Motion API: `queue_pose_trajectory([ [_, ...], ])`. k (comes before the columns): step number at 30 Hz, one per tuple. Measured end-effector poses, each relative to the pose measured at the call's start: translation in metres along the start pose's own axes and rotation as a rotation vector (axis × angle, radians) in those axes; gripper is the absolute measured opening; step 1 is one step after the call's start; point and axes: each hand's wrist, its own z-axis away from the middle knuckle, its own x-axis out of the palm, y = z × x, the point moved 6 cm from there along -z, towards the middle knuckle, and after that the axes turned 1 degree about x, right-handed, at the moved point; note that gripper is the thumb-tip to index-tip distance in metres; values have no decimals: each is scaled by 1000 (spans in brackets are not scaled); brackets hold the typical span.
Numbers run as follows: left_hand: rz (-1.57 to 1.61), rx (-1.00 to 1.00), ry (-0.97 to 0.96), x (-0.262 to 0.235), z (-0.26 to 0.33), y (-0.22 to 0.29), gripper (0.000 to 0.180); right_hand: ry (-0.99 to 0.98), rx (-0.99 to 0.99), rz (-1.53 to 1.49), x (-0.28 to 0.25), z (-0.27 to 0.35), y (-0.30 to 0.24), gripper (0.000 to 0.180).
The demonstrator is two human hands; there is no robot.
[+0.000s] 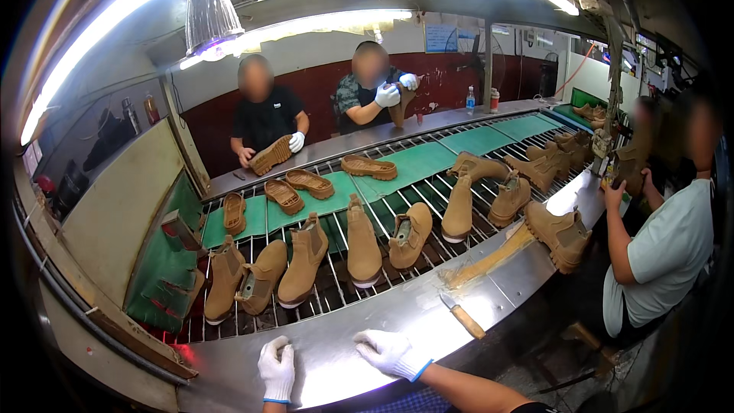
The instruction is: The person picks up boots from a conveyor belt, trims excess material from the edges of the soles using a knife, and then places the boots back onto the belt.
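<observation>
head view, l hand (277, 369) & r hand (391, 352) flat on steel bench (336, 336), tan boots (303, 260) nearby

- The left white-gloved hand (277, 368) on the shiny steel desk (367, 313) is cut off at its wrist by the lower edge.
- Beyond the roller conveyor (397, 191), small bottles (470, 99) are too small to tell apart.
- The far end of the conveyor blurs into dark rim.
</observation>
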Motion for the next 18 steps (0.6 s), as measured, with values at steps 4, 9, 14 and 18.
queue_pose_trajectory([
  [4, -13, 19, -8, 0, 2, -2, 22, 14, -25, 30, 1, -1, 1, 30],
  [9, 205, -119, -73, 2, -22, -39, 26, -48, -16, -47, 12, -36, -8, 29],
  [14, -69, 304, -92, -8, -131, 83, 32, -143, -27, 6, 53, -101, -17, 32],
  [18, -356, 492, -162, 30, -241, 104, 38, -190, -126, -119, 83, -150, -29, 31],
])
